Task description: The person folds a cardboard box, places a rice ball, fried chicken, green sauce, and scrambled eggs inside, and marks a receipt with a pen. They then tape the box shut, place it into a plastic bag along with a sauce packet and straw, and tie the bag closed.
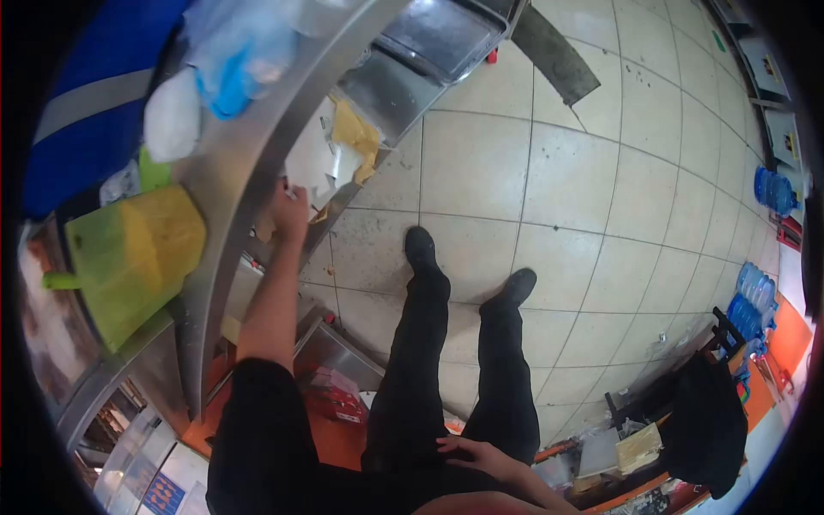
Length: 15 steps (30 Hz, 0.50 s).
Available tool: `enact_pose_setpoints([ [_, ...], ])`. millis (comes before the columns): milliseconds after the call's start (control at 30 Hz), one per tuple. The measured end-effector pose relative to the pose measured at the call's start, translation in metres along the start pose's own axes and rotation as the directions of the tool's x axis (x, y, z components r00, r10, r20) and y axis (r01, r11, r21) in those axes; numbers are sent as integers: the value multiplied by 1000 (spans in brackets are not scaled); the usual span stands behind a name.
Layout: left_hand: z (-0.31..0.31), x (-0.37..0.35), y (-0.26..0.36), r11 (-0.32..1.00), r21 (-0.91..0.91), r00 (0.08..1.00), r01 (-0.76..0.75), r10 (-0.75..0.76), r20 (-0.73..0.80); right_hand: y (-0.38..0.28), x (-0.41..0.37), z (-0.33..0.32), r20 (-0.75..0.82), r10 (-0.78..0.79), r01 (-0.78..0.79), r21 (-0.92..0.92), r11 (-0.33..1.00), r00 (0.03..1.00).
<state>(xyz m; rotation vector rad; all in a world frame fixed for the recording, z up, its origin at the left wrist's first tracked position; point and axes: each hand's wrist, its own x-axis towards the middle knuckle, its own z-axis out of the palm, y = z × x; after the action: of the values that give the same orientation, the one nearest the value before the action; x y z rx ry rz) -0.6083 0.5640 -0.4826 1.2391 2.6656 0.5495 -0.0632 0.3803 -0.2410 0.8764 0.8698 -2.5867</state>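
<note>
My left hand [290, 210] reaches under the edge of the steel counter [225, 180], toward a lower shelf. Its fingers are curled closed, and a small dark bit shows at the fingertips, too small to name. Beside that hand lie white papers [311, 163] and torn brown paper [354, 137]. My right hand [482, 457] rests near my right thigh with its fingers loosely apart, and I see nothing in it.
On the counter lie a yellow-green bag or cover [137, 257] and clear plastic bags [232, 51]. Metal trays [442, 39] sit beyond the papers. A flat grey board [554, 56] is on the tiles. Blue water bottles [751, 300] and a dark cloth [708, 421] are at right.
</note>
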Motion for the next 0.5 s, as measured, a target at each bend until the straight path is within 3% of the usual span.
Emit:
enact_pose_setpoints([
  [33,2,-15,-2,982,-173,997,-79,76,-24,-4,-1,2,-5,-15,15,-16,1000,1000],
  [100,-31,-56,41,988,-106,985,111,-94,148,-15,-8,6,-19,2,-3,-40,999,1000],
  [233,-98,-134,99,965,-206,943,163,-91,320,-45,-32,8,-62,-61,53,-122,991,996],
  [300,-142,-160,130,967,-255,951,-2,81,299,-49,-44,5,-78,-108,93,-173,981,991],
  [400,-205,-174,184,960,-237,954,-150,203,221,-69,-64,-10,-22,-251,225,-369,902,968],
  [467,-261,-198,245,967,34,950,-253,242,200,-98,-81,-22,9,-268,243,-454,858,963],
  [500,-284,-215,270,970,13,956,-244,238,170,-107,-94,-27,28,-249,231,-484,844,968],
])
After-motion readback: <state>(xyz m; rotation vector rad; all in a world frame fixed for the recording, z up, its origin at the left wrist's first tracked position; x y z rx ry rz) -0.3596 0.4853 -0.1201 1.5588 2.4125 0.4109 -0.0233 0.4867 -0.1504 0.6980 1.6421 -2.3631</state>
